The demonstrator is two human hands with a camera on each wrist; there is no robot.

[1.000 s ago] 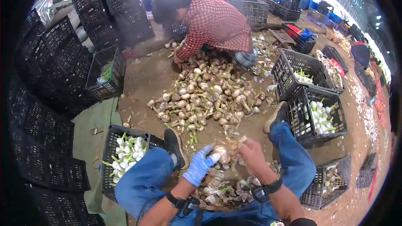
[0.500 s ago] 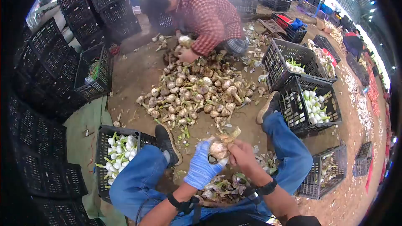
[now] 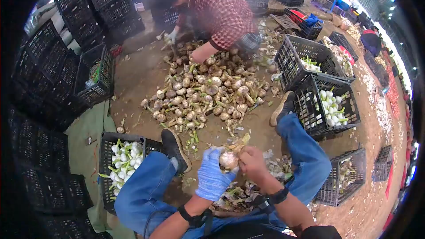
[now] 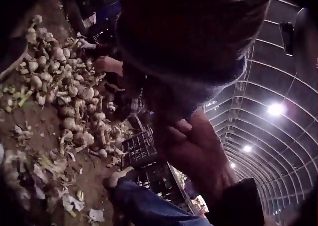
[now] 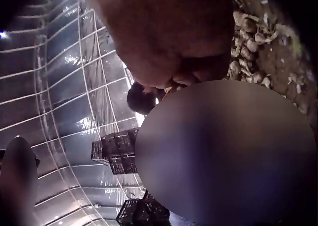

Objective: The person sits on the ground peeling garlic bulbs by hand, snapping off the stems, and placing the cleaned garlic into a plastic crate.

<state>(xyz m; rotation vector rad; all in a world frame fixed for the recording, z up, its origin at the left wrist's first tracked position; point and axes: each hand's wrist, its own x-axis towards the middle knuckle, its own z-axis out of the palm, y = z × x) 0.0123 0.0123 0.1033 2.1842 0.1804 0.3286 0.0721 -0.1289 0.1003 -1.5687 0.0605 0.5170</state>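
Observation:
In the head view my left hand (image 3: 212,176), in a blue-and-white glove, holds a garlic bulb (image 3: 228,161) between fingers and thumb. My bare right hand (image 3: 254,163) pinches dry, brownish outer skin (image 3: 241,145) at the bulb's side. Beyond both hands spreads a large heap of unpeeled garlic (image 3: 203,93) with stems on. Loose peelings (image 3: 237,197) lie below the hands, between my legs. The right wrist view shows the back of the right hand (image 5: 169,32), with a large blur over the work. From the left wrist, the glove (image 4: 184,42) looks dark and hides the bulb.
A black crate (image 3: 106,144) of white garlic stands by my left leg. On the right are another crate of white garlic (image 3: 310,110) and a crate with scraps (image 3: 325,190). A person in a checked shirt (image 3: 226,13) bends over the heap. Stacked crates (image 3: 42,66) line the left.
My hands have drawn closer together around the bulb, its skin pulled to the right. The other person's hands have shifted over the heap. The head view has tilted slightly.

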